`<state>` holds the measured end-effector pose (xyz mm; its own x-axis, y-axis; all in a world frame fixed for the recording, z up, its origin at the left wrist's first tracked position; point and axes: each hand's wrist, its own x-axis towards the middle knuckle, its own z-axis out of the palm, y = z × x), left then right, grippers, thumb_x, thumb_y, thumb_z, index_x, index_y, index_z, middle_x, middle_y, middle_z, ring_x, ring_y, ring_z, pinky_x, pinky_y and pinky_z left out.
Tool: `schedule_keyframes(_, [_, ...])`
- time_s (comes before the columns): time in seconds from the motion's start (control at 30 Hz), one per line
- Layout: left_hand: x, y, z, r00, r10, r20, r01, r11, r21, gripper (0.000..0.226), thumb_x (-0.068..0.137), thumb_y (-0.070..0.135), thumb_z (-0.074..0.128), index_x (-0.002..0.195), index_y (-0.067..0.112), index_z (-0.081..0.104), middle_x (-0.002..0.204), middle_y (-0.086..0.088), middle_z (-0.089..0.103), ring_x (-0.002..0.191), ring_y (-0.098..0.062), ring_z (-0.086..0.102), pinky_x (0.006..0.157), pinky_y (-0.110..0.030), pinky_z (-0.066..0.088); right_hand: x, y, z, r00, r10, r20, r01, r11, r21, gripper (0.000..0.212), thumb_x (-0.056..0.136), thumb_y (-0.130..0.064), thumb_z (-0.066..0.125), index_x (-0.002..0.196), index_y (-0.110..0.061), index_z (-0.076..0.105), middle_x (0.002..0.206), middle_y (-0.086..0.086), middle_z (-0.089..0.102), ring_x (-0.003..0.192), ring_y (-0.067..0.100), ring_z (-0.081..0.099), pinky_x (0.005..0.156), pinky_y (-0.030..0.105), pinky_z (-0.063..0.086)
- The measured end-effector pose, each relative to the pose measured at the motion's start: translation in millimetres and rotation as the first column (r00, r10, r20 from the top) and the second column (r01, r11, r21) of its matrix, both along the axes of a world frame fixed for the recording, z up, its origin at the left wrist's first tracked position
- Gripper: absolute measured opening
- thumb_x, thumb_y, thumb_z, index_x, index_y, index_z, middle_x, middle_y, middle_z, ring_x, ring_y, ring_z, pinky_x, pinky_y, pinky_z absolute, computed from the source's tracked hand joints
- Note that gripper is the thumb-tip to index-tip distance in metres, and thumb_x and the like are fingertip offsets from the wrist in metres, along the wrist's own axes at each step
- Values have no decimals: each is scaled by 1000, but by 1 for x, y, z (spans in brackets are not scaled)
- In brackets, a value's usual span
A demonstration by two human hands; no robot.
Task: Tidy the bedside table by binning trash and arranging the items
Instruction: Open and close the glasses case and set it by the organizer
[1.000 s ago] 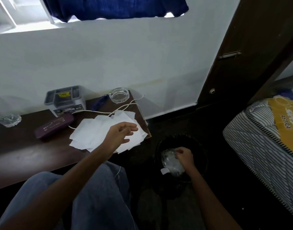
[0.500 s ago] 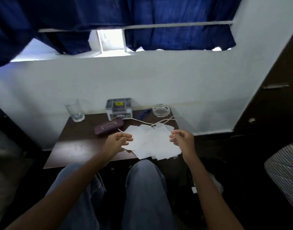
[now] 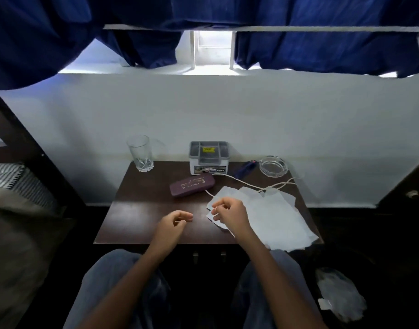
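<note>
Straight ahead, a dark brown desk [image 3: 144, 210] stands against a white wall, under a window hung with blue curtains [image 3: 322, 43]. The view looks down from the head of a seated person in blue jeans [image 3: 108, 281], with both bare forearms reaching forward.

The left hand [image 3: 172, 224] hovers over the bare front middle of the desk. Its fingers are loosely curled and narrow, holding nothing.

The right hand [image 3: 229, 214] is just to its right, at the left edge of a loose spread of white papers [image 3: 270, 217]. Its fingers are curled against that edge. Whether they pinch a sheet or only touch it cannot be told.

The papers cover the right front of the desk, and their front corner hangs over its edge. A thin white cable [image 3: 246, 185] loops across their far side.

Along the back of the desk, from left to right, stand a clear drinking glass [image 3: 140, 153], a grey compartment box [image 3: 209, 157] with a yellow label, a small blue object [image 3: 244, 169] and a glass ashtray [image 3: 273, 165]. A maroon spectacle case [image 3: 192, 185] lies in front of the box, just beyond the hands.

Low at the right, beside the right knee, crumpled clear plastic [image 3: 339, 298] lies in deep shadow.
</note>
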<state>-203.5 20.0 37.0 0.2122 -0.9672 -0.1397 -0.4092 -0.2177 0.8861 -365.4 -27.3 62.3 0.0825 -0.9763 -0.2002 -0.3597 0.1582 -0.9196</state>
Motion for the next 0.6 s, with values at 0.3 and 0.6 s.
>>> schedule_keyframes(0.3, [10, -82, -21, 880, -121, 459, 114, 993, 43, 40, 84, 14, 55, 123, 24, 57, 139, -1, 44, 131, -24, 33, 108, -30, 29, 35, -76, -23, 965, -52, -258, 6, 984, -177, 17, 83, -5, 55, 90, -12, 68, 88, 4, 67, 83, 20, 64, 76, 31, 50])
schedule_keyframes(0.6, [43, -129, -25, 837, -250, 487, 87, 939, 333, 79, 81, 21, 60, 147, 29, 18, 151, -7, 23, 136, -32, 25, 107, -46, 33, 60, -114, -43, 662, 148, -735, -367, 919, -146, 59, 81, -11, 55, 137, -24, 41, 148, 4, 27, 128, 33, 27, 103, 43, 37])
